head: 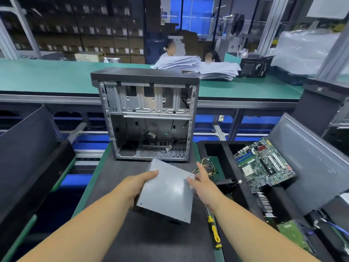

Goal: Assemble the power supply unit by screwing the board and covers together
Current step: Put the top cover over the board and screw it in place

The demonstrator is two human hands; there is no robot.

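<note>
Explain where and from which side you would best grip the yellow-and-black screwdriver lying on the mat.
Grip the screwdriver by its thick yellow-and-black handle, coming from above. It lies flat beside the right forearm, handle toward the person, thin shaft pointing away toward the right hand.

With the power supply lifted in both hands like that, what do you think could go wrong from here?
The power supply unit is tilted, gripped by the left hand at one edge while the right hand only touches a corner; it might slip. Its wires trail right and could snag. The screwdriver lies at the mat's edge, easily knocked off.
</note>
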